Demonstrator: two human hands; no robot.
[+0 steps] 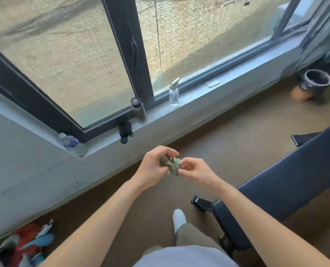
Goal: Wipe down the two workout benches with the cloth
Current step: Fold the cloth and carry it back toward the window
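I see bright, even daylight coming through the window (64,54) beyond the fingers (168,150); the brick wall (198,31) outside looks pale and washed out. Below the fingers the floor (218,132) carries only soft, faint shadows. The wide lens bows the sill (198,97) and frame (125,35), most strongly far from the fingers at the edges. The cloth (172,164) between the fingers is soft, slightly smeared.

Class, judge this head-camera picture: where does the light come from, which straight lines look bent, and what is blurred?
Head view: daylight comes through the window, lighting the sill evenly; the wide lens bows the sill and tilts the window frame; the cloth, held between left hand and right hand, looks smeared, as does the far-right bin.
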